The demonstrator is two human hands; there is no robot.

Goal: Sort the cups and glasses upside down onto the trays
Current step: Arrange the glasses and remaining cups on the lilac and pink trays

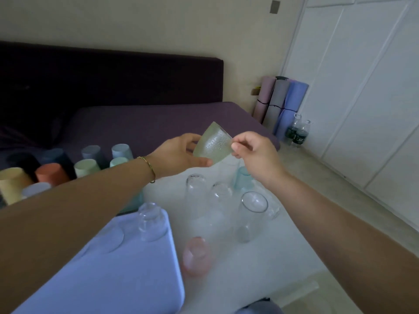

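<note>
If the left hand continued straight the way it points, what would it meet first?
The green glass, which the left hand grips; behind it, probably the right hand, though depth is unclear.

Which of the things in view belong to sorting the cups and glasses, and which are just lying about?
Job: green dimpled glass, held by left hand and right hand; clear glasses; pink glass; coloured cups; blue tray.
Lying about: rolled mats; water bottles; purple sofa.
</note>
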